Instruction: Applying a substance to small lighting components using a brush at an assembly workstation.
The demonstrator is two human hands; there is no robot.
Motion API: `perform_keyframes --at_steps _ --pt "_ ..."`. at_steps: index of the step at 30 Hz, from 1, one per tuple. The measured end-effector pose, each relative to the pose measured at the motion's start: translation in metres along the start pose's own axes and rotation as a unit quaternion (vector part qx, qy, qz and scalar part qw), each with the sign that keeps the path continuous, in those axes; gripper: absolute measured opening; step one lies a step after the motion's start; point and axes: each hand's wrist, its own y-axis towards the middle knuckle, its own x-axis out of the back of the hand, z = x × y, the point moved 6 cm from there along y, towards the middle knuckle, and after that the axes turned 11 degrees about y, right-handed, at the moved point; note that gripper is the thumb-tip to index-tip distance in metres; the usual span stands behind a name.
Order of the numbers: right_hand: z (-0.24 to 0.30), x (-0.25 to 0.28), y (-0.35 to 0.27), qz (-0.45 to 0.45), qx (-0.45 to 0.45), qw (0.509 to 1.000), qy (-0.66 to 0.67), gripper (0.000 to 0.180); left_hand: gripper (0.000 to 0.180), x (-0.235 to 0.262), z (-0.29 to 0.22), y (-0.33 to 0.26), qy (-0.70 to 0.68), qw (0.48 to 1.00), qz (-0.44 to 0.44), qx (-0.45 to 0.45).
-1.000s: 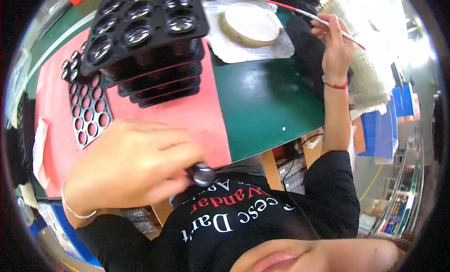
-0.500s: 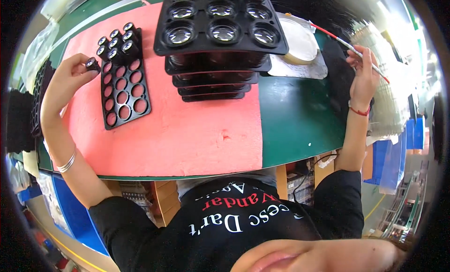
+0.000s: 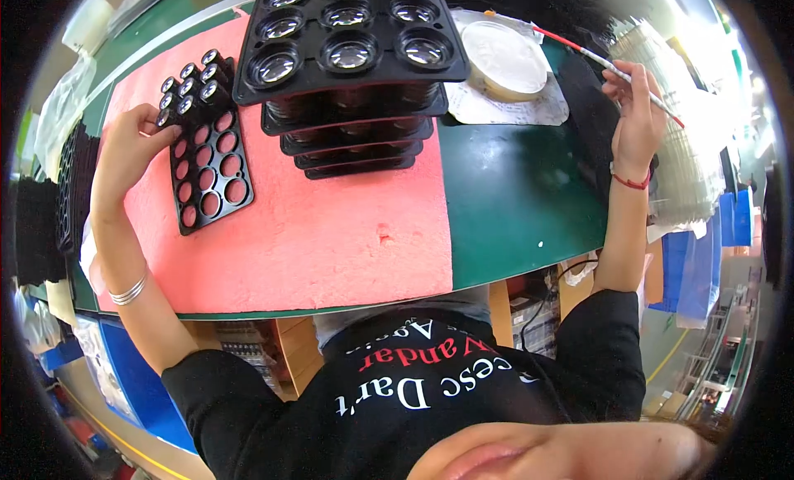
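1. Placement at the small black hole tray (image 3: pixel 205 149): the left hand (image 3: pixel 128 153) rests at the tray's left edge, fingers curled toward the row where small dark lens barrels (image 3: pixel 192 84) give way to open holes. Whether the fingertips pinch a part cannot be told; the fingers hide it.

2. Filling order, as judged from the layout: the far rows of the tray hold barrels and the near rows are open. Seat each part straight down into its hole, and avoid dragging it across seated neighbours.

3. Support: the tray lies flat on the pink foam mat (image 3: pixel 314 232). Pressing down at the tray's left rim would likely tip or slide it; keep the force vertical and light.

4. Right hand (image 3: pixel 633 120): it is raised over the bench's right side, with thumb and fingers closed on a thin red-and-white stick (image 3: pixel 612 66) that slants up to the left. Keep the tip away from the round white dish (image 3: pixel 504 58) on its paper sheet unless contact is intended.

5. Obstruction: a stack of large black lens trays (image 3: pixel 351 74) stands just right of the small tray. The top tray overhangs the lower ones toward the person. Approach the small tray from its left or near side.

6. Open room: the near half of the pink mat and the green bench surface (image 3: pixel 521 207) right of it carry nothing in view.

7. Edges: the bench's near edge curves just below the mat, and further black trays (image 3: pixel 70 182) stand at the far left, close to the left wrist.
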Motion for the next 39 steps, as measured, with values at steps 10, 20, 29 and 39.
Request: perform_keyframes --at_steps 10,20,29,39 --pt "-0.001 0.000 0.003 0.021 0.017 1.000 0.000 0.032 0.023 0.006 -0.011 -0.004 0.061 0.997 -0.003 0.044" --pt "0.004 -0.002 0.001 0.030 0.022 0.998 0.049 0.028 0.037 0.012 -0.017 -0.010 0.031 0.993 0.051 0.104" --pt "0.008 -0.002 0.002 0.055 0.039 0.997 0.031 0.031 0.040 0.080 -0.110 0.046 -0.026 0.975 -0.166 -0.145" --pt "0.009 -0.001 0.004 0.045 0.050 0.996 0.054 0.028 0.037 0.056 -0.162 0.114 -0.080 0.979 -0.089 -0.168"
